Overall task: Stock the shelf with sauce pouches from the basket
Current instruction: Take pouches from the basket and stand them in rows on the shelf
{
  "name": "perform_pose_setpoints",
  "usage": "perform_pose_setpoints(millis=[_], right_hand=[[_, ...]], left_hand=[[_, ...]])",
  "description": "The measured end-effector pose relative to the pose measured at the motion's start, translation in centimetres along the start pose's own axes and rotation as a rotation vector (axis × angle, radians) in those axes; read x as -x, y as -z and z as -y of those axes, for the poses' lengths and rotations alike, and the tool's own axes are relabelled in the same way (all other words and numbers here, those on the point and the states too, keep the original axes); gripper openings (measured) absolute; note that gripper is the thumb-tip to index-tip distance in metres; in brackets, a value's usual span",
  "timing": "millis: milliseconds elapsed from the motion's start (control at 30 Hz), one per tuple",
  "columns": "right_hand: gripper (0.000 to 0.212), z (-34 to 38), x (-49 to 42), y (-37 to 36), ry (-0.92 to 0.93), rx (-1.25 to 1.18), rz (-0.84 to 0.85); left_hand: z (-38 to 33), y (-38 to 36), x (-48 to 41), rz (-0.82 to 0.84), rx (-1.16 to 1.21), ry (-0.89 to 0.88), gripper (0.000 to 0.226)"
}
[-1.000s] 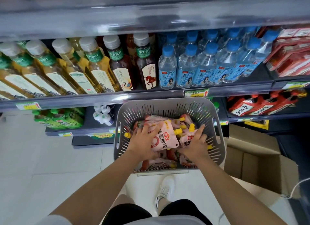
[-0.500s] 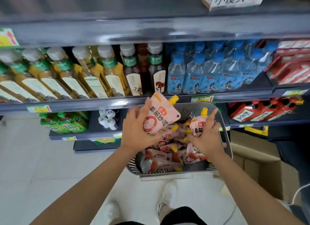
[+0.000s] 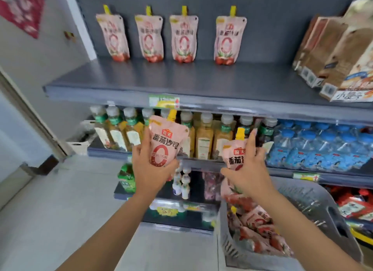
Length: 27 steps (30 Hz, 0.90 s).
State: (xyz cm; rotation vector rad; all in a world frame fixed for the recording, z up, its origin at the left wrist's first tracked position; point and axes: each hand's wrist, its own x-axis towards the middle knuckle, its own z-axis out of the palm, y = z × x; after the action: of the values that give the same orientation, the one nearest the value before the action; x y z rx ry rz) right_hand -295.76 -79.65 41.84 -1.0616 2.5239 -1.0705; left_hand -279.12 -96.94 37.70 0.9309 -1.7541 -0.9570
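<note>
We lift two pouches before the dark grey flat-topped metal shelf (image 3: 141, 83)

We face a shop rack standing on a pale glossy tiled floor (image 3: 50, 210) at 8 o'clock; four soft pink sauce pouches with yellow spouts (image 3: 182, 38) stand upright in a row at the back of the shelf at 12 o'clock, with brown cardboard cartons (image 3: 333, 48) at 2 o'clock. Half a second ago both hands were just above the basket and the shelf top was out of view; now they are higher, in front of the clear white-capped tea bottles (image 3: 203, 139). Our left hand (image 3: 149, 171) grips a glossy pink printed pouch (image 3: 164, 141) round its base at centre, and our right hand (image 3: 249, 169) holds a second pink pouch (image 3: 234, 155), fingers curled over its front. The grey slotted plastic basket (image 3: 323, 210) at 5 o'clock holds a heap of crinkled pouches (image 3: 256, 226)
</note>
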Motion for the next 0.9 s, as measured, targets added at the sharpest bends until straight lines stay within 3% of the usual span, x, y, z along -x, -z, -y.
perform_pose_setpoints(millis=[233, 433, 733, 900], right_hand=[[0.128, 14.0, -1.6, -4.7, 0.163, -0.058, -0.043], [0.133, 23.2, -4.4, -6.1, 0.297, -0.139, -0.153], [0.115, 30.5, -13.2, -6.6, 0.397, -0.274, -0.28], [0.115, 32.1, -20.1, -7.1, 0.393, -0.28, -0.339]], left_hand=[[-0.3, 12.1, -7.8, -0.167, 0.101, -0.099, 0.103], [-2.4, 17.7, -15.4, -0.26, 0.147, -0.164, 0.101], [-4.9, 17.3, -28.8, -0.271, 0.095, -0.215, 0.102], [-4.3, 14.3, -36.1, -0.246, 0.009, -0.105, 0.11]])
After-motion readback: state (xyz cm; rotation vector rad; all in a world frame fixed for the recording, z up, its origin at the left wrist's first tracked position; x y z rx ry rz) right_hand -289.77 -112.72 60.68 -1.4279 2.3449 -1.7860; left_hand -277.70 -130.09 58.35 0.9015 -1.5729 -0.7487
